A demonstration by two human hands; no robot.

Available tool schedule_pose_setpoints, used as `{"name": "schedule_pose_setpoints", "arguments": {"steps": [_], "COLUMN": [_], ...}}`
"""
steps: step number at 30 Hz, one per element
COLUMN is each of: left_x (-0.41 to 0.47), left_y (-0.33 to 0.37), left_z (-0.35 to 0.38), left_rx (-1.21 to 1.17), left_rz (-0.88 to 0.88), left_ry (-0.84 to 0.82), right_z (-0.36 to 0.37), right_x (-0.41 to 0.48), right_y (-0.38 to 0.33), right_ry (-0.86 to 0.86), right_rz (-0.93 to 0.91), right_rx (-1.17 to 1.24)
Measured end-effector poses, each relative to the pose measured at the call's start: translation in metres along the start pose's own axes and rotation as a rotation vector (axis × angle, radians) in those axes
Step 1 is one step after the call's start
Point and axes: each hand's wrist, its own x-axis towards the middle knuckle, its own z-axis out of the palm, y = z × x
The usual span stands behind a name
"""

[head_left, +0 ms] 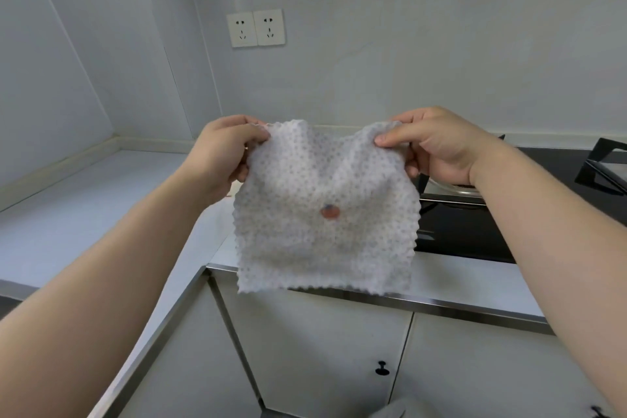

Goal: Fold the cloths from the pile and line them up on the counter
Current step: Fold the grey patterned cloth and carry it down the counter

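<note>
Head view: a single look down over both forearms at a kitchen corner.
Cloth (322, 214): roughly square and soft, with a nubby white weave dotted in pale grey-blue and zigzag-cut edges. It hangs in the air in front of the counter edge, sagging in a shallow fold between its two upper corners.
Spot (329, 212): a small reddish oval near the cloth's middle.
Left hand (224, 149): at 10 o'clock of the cloth, thumb and curled fingers pinching the upper left corner.
Right hand (437, 146): at 2 o'clock, thumb on the near face and fingers behind, pinching the upper right corner.
Counter (84, 207): smooth and pale, L-shaped with a metal front strip, spreading from 9 o'clock round behind the cloth.
Hob (475, 227): glossy black glass at 3 o'clock of the cloth, set into the counter.
Sockets (256, 27): two white square plates side by side on the matt wall at 12 o'clock.
Cabinet doors (322, 349): flat and off-white at 6 o'clock, one with a round black knob (382, 368).
</note>
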Motion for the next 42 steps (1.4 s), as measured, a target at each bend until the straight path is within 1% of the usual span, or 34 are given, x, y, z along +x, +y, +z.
{"name": "schedule_pose_setpoints", "arguments": {"steps": [2,4,7,9,12,14,16,18,21,24,26,28,30,32,34,36,39,42], "left_x": [0.011,0.022,0.036,0.042,0.045,0.042,0.033,0.015,-0.017,-0.043,-0.053,-0.061,-0.065,-0.067,-0.066,-0.066,-0.068,-0.069], "left_y": [-0.005,-0.015,-0.033,-0.044,-0.056,-0.064,-0.074,-0.084,-0.105,-0.124,-0.130,-0.132,-0.136,-0.142,-0.147,-0.148,-0.149,-0.152], "left_z": [0.004,0.007,0.011,0.012,0.008,0.002,-0.004,-0.010,-0.021,-0.034,-0.040,-0.042,-0.043,-0.046,-0.048,-0.050,-0.051,-0.052], "left_rx": [0.084,0.209,0.402,0.421,0.385,0.314,0.226,0.208,0.351,0.510,0.544,0.570,0.582,0.624,0.681,0.713,0.737,0.752], "left_rz": [-0.044,-0.094,-0.109,-0.103,-0.122,-0.121,-0.097,-0.050,-0.033,-0.011,0.087,0.184,0.241,0.313,0.418,0.478,0.519,0.549], "left_ry": [-0.003,0.005,0.014,0.042,0.048,0.046,0.029,-0.017,-0.096,-0.149,-0.158,-0.175,-0.186,-0.176,-0.166,-0.163,-0.191,-0.238], "right_z": [0.000,0.001,0.004,0.007,0.011,0.015,0.020,0.026,0.036,0.043,0.046,0.049,0.050,0.051,0.051,0.051,0.051,0.050], "right_x": [0.014,0.027,0.041,0.044,0.043,0.036,0.024,0.007,-0.021,-0.042,-0.051,-0.057,-0.062,-0.062,-0.062,-0.062,-0.063,-0.062], "right_y": [0.006,0.017,0.037,0.050,0.067,0.077,0.088,0.101,0.128,0.155,0.168,0.177,0.181,0.183,0.185,0.186,0.188,0.188], "right_ry": [0.066,0.134,0.195,0.209,0.268,0.305,0.336,0.349,0.297,0.307,0.329,0.356,0.365,0.376,0.381,0.360,0.308,0.298], "right_rz": [0.045,0.075,0.039,0.019,-0.015,-0.053,-0.105,-0.169,-0.275,-0.422,-0.523,-0.664,-0.784,-0.860,-0.903,-0.922,-0.932,-0.919], "right_rx": [-0.129,-0.311,-0.663,-0.770,-0.832,-0.829,-0.785,-0.799,-0.909,-0.972,-1.018,-1.091,-1.143,-1.152,-1.152,-1.165,-1.197,-1.207]}}
